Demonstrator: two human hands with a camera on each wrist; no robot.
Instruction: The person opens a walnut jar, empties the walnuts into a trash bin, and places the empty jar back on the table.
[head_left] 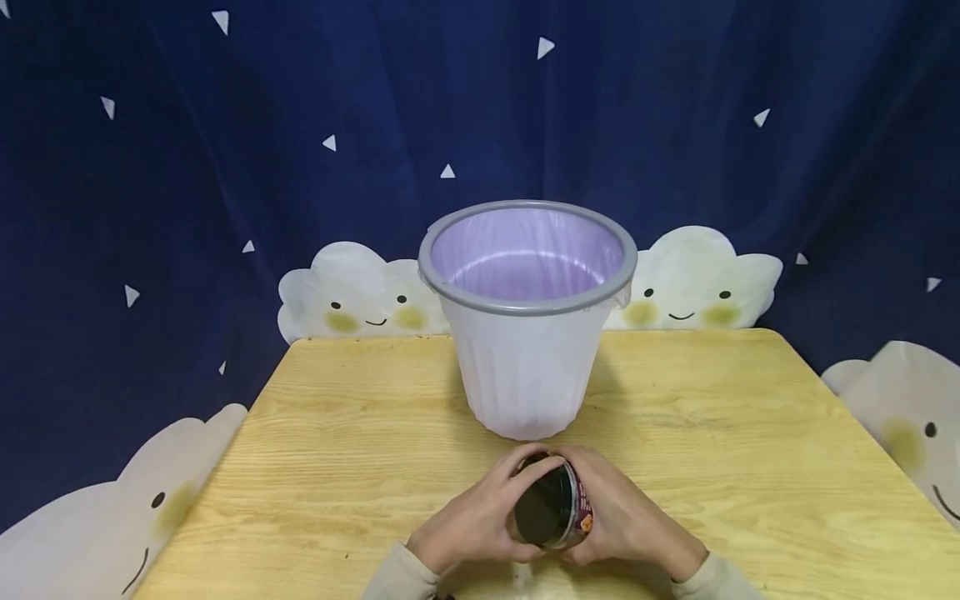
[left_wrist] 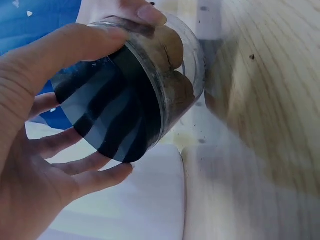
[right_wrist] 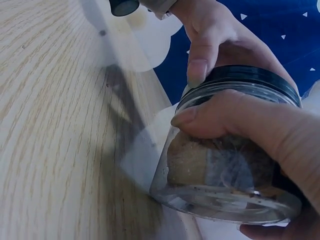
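A clear, see-through jar [right_wrist: 220, 165] with a black lid [head_left: 543, 508] is held between both hands, tilted, low over the table's near side. Brown pieces [left_wrist: 175, 90] show through its wall, and a dark purple printed label [head_left: 582, 510] faces right in the head view. My left hand [head_left: 480, 512] grips the lid, thumb and fingers spread round its edge. Round the jar's body curls my right hand [head_left: 626, 512], its thumb [right_wrist: 215, 117] lying just under the lid. Most of the right fingers are hidden behind the jar.
A white bin [head_left: 525, 367] with a grey rim and a purplish inside, lined with a clear bag, stands just beyond the hands. The wooden table [head_left: 360, 417] extends to both sides. Behind it hangs a dark blue curtain [head_left: 375, 83] with white triangles and smiling clouds.
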